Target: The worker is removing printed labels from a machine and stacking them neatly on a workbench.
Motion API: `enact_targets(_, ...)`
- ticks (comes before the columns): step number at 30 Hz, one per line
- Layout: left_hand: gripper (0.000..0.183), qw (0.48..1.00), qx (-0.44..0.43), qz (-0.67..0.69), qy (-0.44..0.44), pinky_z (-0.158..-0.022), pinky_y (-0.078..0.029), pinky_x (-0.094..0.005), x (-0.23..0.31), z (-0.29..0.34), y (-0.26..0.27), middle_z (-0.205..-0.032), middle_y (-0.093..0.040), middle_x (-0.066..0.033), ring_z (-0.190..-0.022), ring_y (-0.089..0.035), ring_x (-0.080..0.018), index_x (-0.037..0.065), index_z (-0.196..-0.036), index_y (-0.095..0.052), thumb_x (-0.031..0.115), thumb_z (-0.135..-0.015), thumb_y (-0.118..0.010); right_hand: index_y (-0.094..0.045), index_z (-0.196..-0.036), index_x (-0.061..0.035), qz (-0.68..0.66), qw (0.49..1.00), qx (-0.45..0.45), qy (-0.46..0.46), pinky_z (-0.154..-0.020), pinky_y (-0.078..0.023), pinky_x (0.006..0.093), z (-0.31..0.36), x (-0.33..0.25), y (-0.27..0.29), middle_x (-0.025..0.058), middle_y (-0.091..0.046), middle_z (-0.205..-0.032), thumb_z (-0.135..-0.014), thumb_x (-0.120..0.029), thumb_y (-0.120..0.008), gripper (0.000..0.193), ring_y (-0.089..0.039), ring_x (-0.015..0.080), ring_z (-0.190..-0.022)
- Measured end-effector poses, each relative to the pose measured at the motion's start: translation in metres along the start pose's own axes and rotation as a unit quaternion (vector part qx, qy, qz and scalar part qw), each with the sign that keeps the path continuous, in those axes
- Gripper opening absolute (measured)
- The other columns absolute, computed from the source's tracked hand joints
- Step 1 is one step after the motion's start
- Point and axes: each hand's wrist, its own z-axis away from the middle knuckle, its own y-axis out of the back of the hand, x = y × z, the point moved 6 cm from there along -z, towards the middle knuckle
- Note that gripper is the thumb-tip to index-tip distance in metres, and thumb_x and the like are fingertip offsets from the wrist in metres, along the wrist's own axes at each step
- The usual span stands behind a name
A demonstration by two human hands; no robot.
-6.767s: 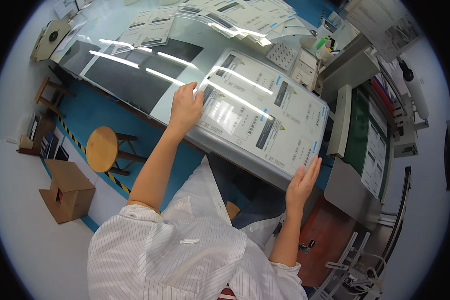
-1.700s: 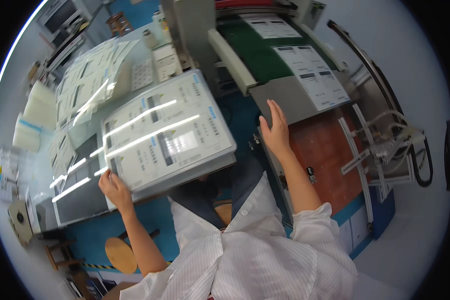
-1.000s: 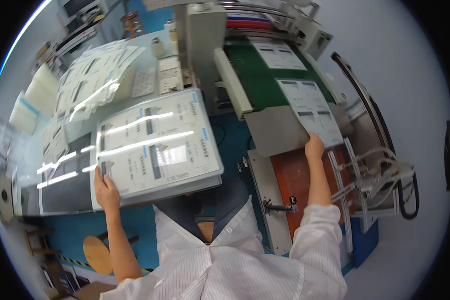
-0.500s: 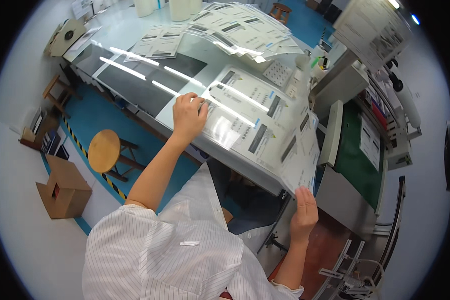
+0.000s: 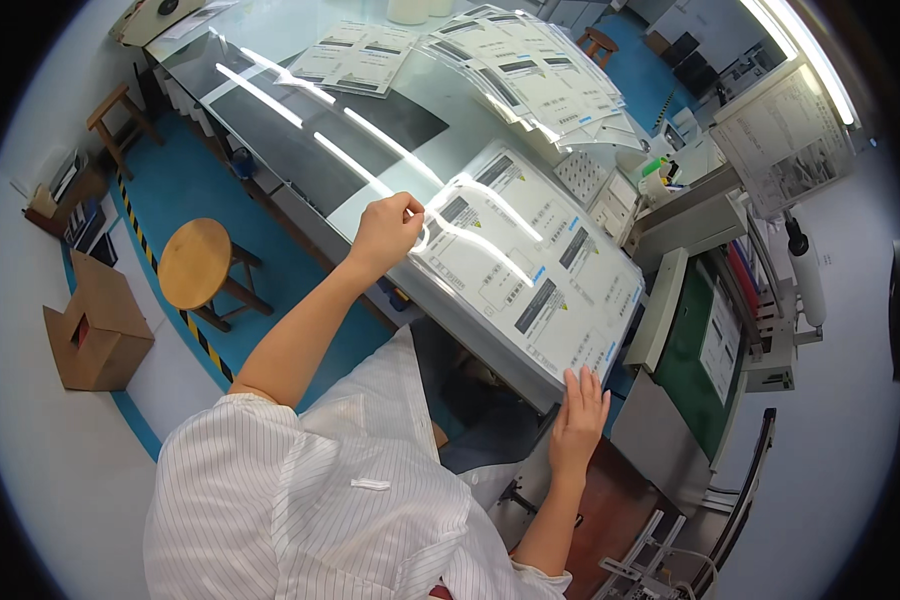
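One thick stack of glossy printed sheets (image 5: 535, 265), squared and rectangular with rounded corners, lies at the near edge of the smooth, glassy table (image 5: 460, 152), between the person's two hands. Its shiny surface throws back the ceiling lights in white streaks that curve toward the left corner. There the left hand (image 5: 385, 235) is bent, thumb and forefinger narrowly spaced; whether they pinch the sheet, I cannot tell. The right hand (image 5: 578, 425) is spread loosely, grasping nothing, straight fingertips against the stack's near right corner. Beyond the stack are a flat dark panel (image 5: 365, 152) and a fanned heap of thin sheets (image 5: 545, 75). To the right, one printed sheet (image 5: 720, 345) sits on a matte green belt (image 5: 675, 385); to the left stand a round wooden stool (image 5: 195, 262) and an open cardboard box (image 5: 105, 330). Half a second ago, the right hand held up a bowed sheet edge; now that side lies flat. The streaks, straight then, have bent near the left hand.
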Motion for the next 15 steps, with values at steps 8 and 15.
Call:
enact_targets(8, 0.011, 0.998, 0.035, -0.018, -0.04, -0.067, -0.049, -0.0394, 0.01, 0.003, 0.0, -0.077, -0.062, -0.0176, -0.07, -0.062, -0.031, -0.002, -0.082, -0.06, 0.009, -0.082, -0.061, -0.058, -0.128, -0.0047, -0.078, 0.995, -0.018, -0.063, -0.11, -0.031, 0.0441, -0.004, 0.008, -0.009, 0.0162, -0.051, -0.138, -0.094, -0.008, -0.054, 0.035, -0.043, 0.0347, -0.132)
enact_targets(15, 0.01, 0.99, 0.076, -0.061, -0.102, -0.067, -0.046, -0.0348, 0.007, 0.005, -0.008, -0.082, -0.057, -0.0135, -0.073, -0.057, -0.0244, -0.001, -0.089, -0.06, 0.005, -0.082, -0.062, -0.057, -0.128, -0.0031, -0.147, 0.984, 0.016, -0.098, -0.11, -0.031, 0.0446, -0.001, 0.018, -0.012, 0.0192, -0.049, -0.139, -0.092, -0.013, -0.059, 0.037, -0.043, 0.0356, -0.131)
